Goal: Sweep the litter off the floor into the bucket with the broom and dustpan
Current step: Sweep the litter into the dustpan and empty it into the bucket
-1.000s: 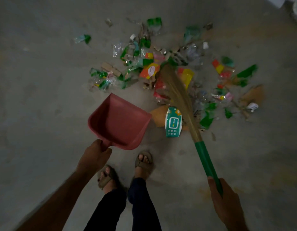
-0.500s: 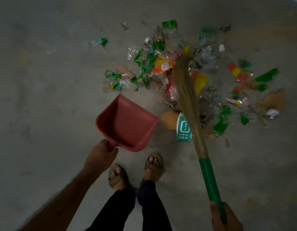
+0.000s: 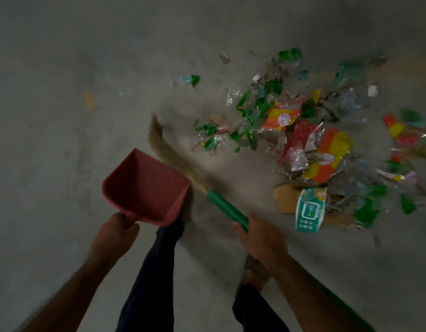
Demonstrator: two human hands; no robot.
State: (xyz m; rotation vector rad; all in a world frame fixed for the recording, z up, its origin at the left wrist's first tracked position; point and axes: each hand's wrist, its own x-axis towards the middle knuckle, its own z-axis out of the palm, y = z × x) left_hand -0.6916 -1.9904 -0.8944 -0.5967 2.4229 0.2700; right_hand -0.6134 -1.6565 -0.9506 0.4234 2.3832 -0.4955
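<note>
Broom (image 3: pixel 183 168) slants across the grey floor (image 3: pixel 63 116), bristles pointing up-left beside the red dustpan (image 3: pixel 145 188), green handle running down-right into the gripping right hand (image 3: pixel 262 240). Left hand (image 3: pixel 113 233) grips the dustpan's handle; litter (image 3: pixel 303 140) lies well right.

bare forearms (image 3: pixel 87 279), dark trousers (image 3: pixel 149 283) (navy-looking)

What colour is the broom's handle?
Green. The broom handle shows plainly in the head view, gripped by the right hand, with straw-coloured bristles beyond it.
</note>
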